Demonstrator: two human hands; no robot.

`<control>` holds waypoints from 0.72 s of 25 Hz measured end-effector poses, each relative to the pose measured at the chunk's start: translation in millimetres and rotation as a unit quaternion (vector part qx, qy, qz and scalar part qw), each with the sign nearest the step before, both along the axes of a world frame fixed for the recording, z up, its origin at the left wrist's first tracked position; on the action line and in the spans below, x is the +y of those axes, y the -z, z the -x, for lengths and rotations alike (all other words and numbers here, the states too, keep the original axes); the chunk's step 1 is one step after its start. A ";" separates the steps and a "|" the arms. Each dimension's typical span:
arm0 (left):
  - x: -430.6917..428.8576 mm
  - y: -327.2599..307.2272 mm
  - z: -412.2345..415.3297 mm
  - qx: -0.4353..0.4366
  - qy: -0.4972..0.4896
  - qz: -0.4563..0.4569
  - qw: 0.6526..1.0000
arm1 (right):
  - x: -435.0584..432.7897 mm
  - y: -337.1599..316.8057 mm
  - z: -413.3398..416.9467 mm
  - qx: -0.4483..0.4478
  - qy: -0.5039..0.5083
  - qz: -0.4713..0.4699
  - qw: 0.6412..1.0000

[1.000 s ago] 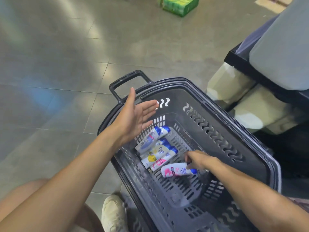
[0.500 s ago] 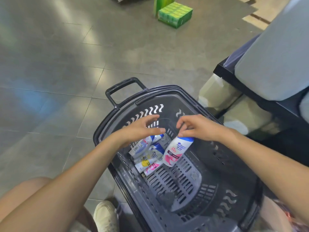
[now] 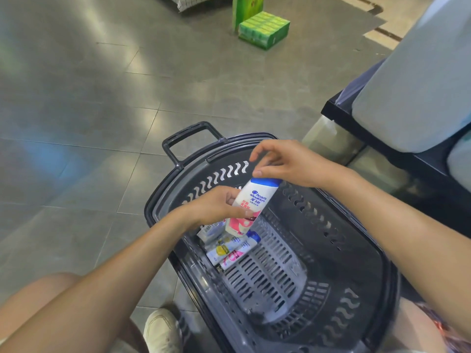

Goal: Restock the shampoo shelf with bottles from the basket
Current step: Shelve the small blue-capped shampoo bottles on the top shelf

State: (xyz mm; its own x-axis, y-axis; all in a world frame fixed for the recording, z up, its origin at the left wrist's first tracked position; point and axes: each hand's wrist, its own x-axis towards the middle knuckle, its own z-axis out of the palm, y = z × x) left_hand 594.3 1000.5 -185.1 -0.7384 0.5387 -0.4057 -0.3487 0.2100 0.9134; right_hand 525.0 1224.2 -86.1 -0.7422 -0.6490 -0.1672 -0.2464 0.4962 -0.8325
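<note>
Though glossy, curved plastic bottle (image 3: 255,200)

Soft indoor light leaves pale glare streaks across the grey floor (image 3: 107,103). The wide lens bends the edges. Slight blur softens everything, and the basket (image 3: 351,250) interior sits in shadow.

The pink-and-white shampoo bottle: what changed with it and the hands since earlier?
The right hand lifted the pink-and-white bottle by its cap off the basket floor; the left hand, open before, now grips its body. The other bottles stayed lying in the basket.
</note>
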 end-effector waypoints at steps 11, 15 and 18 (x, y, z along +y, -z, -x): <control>-34.2 -24.0 -18.2 0.033 -0.165 0.058 0.984 | -3.9 138.1 -24.5 -0.088 0.187 -0.053 0.977; -41.1 -30.7 -21.9 0.053 -0.214 0.045 0.974 | -16.5 221.0 -58.1 -0.111 0.105 -0.261 0.953; -42.8 -34.1 -26.2 0.059 -0.227 0.029 0.972 | -31.4 251.2 -75.0 -0.157 0.122 -0.288 0.937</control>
State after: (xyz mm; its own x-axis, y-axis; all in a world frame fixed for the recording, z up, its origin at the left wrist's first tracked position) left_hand 620.5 957.7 -151.0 -0.9377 0.1241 -0.3245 -0.3117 0.1118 0.9436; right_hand 600.0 1192.8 -337.3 -0.7128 -0.2014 -0.6718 0.1450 0.8949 -0.4221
